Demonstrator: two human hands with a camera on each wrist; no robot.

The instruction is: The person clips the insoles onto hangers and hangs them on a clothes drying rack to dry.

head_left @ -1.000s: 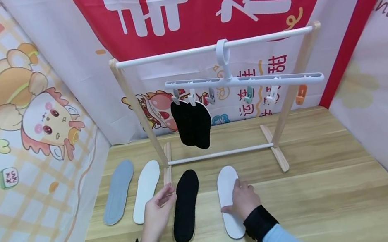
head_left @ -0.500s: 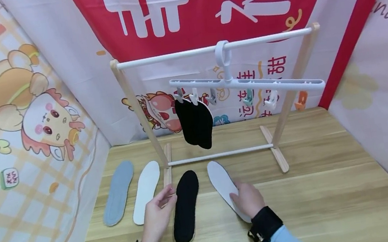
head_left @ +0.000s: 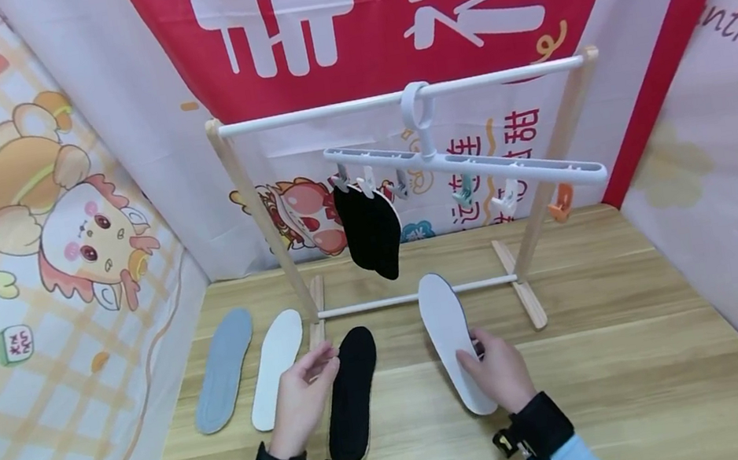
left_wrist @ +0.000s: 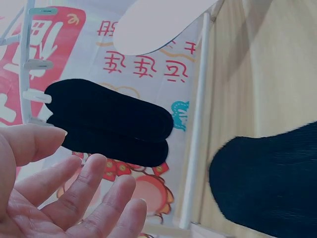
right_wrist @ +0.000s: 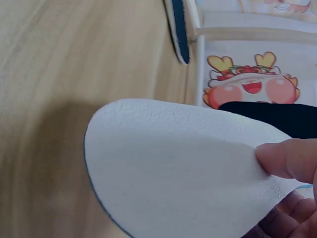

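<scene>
One white insole (head_left: 449, 333) pinched in right grip (head_left: 503, 374), left grip (head_left: 300, 401) relaxed, fingers (left_wrist: 77, 188) apart

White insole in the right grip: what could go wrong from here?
The white insole could twist or slip: the right grip pinches only one side edge, with the left grip not supporting it.

The hanger may swing if touched, hanging by one hook.

Two black insoles hang toward one end, so it may tip.

Behind the wood-grain tabletop (head_left: 644, 348) hangs a red-panelled cloth (head_left: 378, 54), checked cloth (head_left: 35, 439) at left.
</scene>
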